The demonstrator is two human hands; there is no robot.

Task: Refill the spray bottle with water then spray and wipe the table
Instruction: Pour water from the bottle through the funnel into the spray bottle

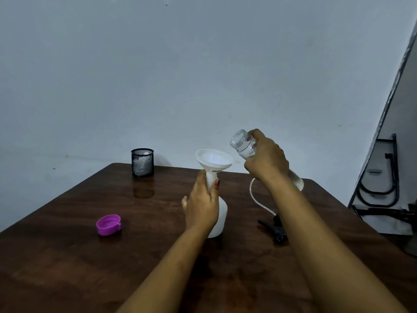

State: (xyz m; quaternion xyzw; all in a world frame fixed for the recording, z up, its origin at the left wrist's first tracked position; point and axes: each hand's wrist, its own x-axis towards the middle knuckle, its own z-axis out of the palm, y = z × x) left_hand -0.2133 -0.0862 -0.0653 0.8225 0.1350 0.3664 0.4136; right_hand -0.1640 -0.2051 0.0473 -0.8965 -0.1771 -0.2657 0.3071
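A white spray bottle (220, 219) stands on the dark wooden table (67, 256) with a white funnel (214, 160) set in its neck. My left hand (203, 204) grips the bottle's neck and shoulder. My right hand (266, 159) holds a clear water bottle (242, 142), tilted so its open mouth points toward the funnel's rim from the right. No water is visibly flowing. The black spray trigger head (274, 229) lies on the table to the right, its clear tube (256, 199) curling up behind my right forearm.
A purple cap (109, 225) lies on the table at left. A black mesh cup (142, 162) stands near the far edge. A plain wall is behind the table. Black metal frames (383, 188) lean in the corner at right.
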